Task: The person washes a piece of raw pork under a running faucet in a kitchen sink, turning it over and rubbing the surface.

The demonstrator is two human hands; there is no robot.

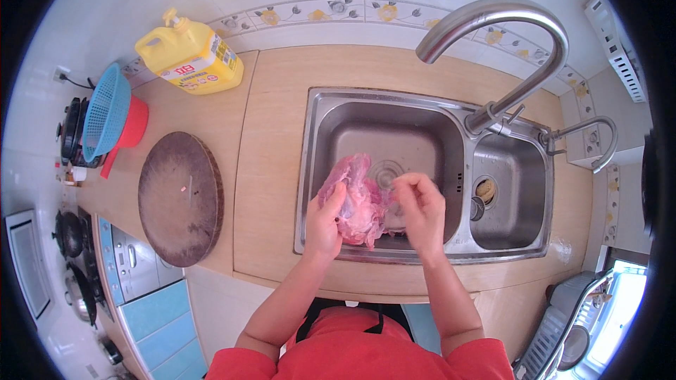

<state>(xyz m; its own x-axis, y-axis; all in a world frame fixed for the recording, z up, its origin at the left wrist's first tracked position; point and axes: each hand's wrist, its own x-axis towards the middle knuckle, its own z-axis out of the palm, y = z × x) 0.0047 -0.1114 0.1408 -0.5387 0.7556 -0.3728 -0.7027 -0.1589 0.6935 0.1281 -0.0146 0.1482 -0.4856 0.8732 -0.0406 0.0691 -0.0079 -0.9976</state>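
A piece of raw pinkish-red meat point(356, 203) is held over the near part of the large stainless steel sink basin point(391, 121). My left hand point(325, 221) grips its left side, with the thumb lying on top. At its right edge, my right hand point(421, 211) has its fingertips pinched together against a thin bit of the meat. The fingers partly hide that spot, and the hand is slightly blurred. Beneath the hands, the basin's drain is partly covered by the meat.
A curved steel faucet point(507, 10) arches behind the smaller basin point(509, 190). On the counter to the left are a round wooden chopping board point(179, 200), a yellow detergent jug point(193, 58) and a blue plastic colander point(108, 113) by a red container point(134, 121). A dish rack point(554, 322) stands at lower right.
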